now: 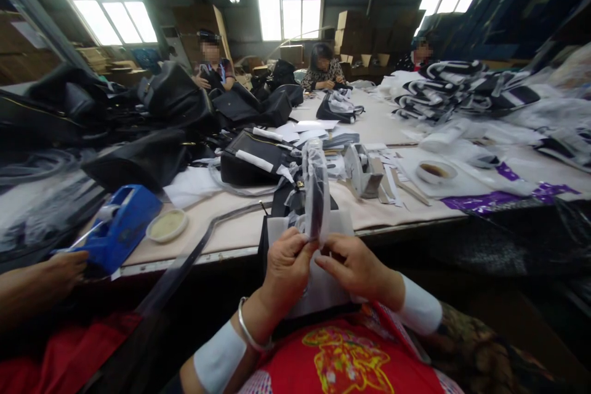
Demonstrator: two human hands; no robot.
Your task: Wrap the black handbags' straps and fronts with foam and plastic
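A bag handle [316, 188] stands upright in front of me, wrapped in clear plastic film. My left hand [287, 261] pinches its lower end between thumb and fingers. Just to the right, my right hand [357, 265] has bent fingers drawn together at the edge of the film; the fingertips are partly hidden. The handle belongs to a black bag [279, 202] at the table edge, leaning towards my lap. A whitish sheet [342, 223] covers part of this bag, and my hands hide much of the rest.
At left, a co-worker's hand [55, 274] touches a blue tape dispenser [127, 228] beside a round dish [167, 225]. Black bags [175, 98] pile up behind. A grey tape dispenser [362, 171] and another dish [434, 172] stand right. Several people sit across the table [383, 117].
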